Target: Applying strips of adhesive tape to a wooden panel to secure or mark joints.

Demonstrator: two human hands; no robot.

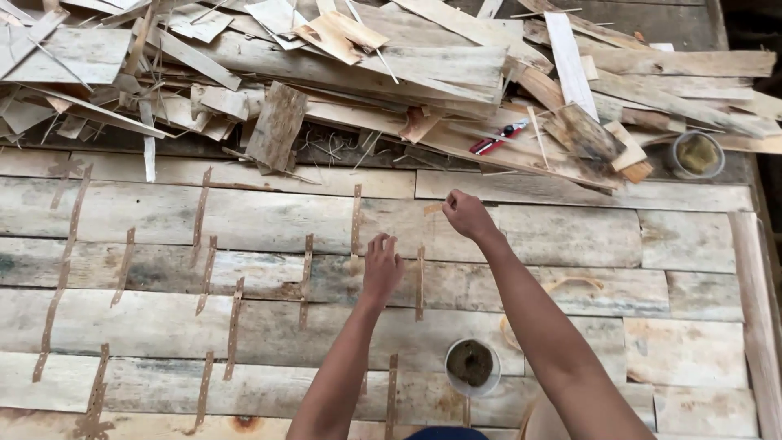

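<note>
- Wood veneer sheets (244, 220) lie edge to edge across the tabletop, their seams bridged by many brown tape strips (199, 213).
- We press our left hand (381, 267), fingers spread flat, on a seam beside one strip (419, 282).
- Our right hand (467, 214) is closed in a pinch over the sheet farther back; what it grips is too small to tell.
- A white cup of brownish paste (472, 366) stands near our forearms; a second cup (698, 154) sits far right.
- Strips cover the left and middle; we judge the right-hand seams still bare, so roughly half remains.
- Scrap veneer pieces (391, 65) and a red tool (498, 138) lie beyond.
</note>
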